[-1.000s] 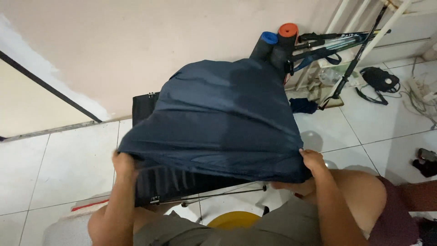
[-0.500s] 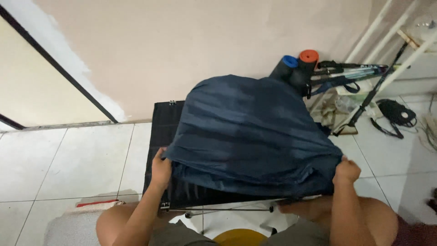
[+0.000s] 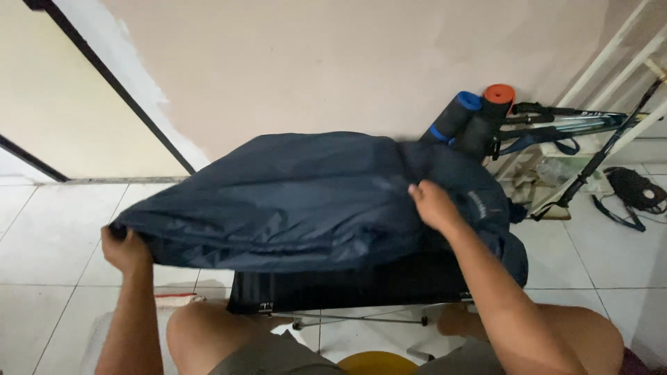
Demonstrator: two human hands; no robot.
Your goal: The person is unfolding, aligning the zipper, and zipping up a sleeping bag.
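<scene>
A dark blue jacket (image 3: 313, 201) is spread over a black folding stand (image 3: 347, 288) at centre. Its 9 o'clock corner is pinched by the left hand (image 3: 125, 250); the right hand (image 3: 432, 205) is laid flat on it. Rolled mats (image 3: 472, 121) are leaned at 2 o'clock.

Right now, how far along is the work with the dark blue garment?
Done: the dark blue garment is spread wide over the black stand. In hand: the left hand grips its left edge, and the right hand lies flat on top toward the right. Left: the right side is bunched and hangs down, and no neat fold shows yet.
</scene>
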